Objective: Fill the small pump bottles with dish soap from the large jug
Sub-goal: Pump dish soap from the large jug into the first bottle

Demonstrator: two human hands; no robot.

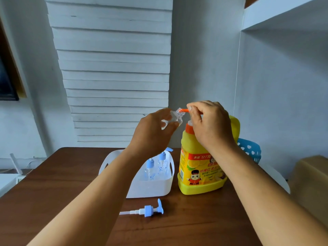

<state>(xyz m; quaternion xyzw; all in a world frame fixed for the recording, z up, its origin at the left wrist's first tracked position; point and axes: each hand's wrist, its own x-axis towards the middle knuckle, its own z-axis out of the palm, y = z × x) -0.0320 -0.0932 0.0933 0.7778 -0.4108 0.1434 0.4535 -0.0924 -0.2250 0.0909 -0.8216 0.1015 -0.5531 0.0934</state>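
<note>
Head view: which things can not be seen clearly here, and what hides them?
- Soap level in the clear bottle: the left hand covers it.
- Jug pump top: under the right hand.
- Jug label text: too small, partly behind the forearm.
- Blue basket: mostly behind the jug and the arm.

Brown wooden table (62, 183), white slatted wall (115, 68)

Tall yellow plastic soap jug (200, 167): orange collar and orange pump spout (184, 109), red band on label, lemon picture, cartoon figure in red coat. Small clear plastic bottle (174, 118) colourless. Loose pump head (150, 210) on table pale blue with white tube. White plastic bin (152, 188) holds clear bottles, blue-printed, blue pumps. Blue basket (251, 151), white dots. Dark brown wood-grain tabletop (62, 174).
</note>
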